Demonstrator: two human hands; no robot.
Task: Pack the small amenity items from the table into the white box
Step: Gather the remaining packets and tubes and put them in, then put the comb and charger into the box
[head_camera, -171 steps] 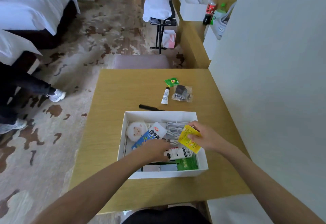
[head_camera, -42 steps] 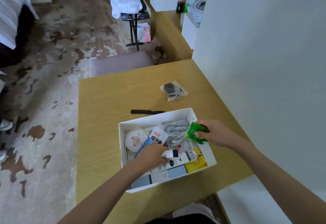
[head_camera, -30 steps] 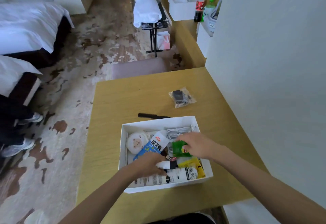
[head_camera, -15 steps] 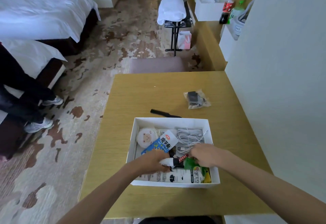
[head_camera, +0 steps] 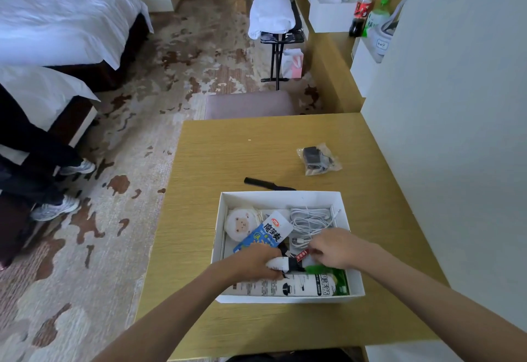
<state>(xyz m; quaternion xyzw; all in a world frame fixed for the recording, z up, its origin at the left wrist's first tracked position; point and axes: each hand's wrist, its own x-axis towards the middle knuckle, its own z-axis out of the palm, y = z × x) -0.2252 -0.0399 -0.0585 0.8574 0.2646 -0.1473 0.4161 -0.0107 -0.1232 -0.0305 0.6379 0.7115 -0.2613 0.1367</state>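
Note:
The white box (head_camera: 279,197) sits on the wooden table (head_camera: 228,156), near its front edge. Inside lie a round bear-face pad (head_camera: 241,225), a blue-and-white packet (head_camera: 265,236), a coiled white cable (head_camera: 310,219) and a long white pack with a green end (head_camera: 299,287). My left hand (head_camera: 253,262) grips a small white tube with a black cap (head_camera: 281,263) low in the box. My right hand (head_camera: 333,247) is down on a green sachet (head_camera: 316,269), which peeks out under its fingers. A black comb (head_camera: 265,184) and a clear bag with a black item (head_camera: 318,158) lie on the table behind the box.
A white wall (head_camera: 456,133) runs along the table's right edge. A padded stool (head_camera: 251,103) stands at the far edge. To the left, a person's legs and sneakers (head_camera: 57,205) are on the carpet beside two beds.
The yellow sachet went into the box. The tube and green sachet left the table; my right hand has carried the green sachet from the box's right rim down to its front.

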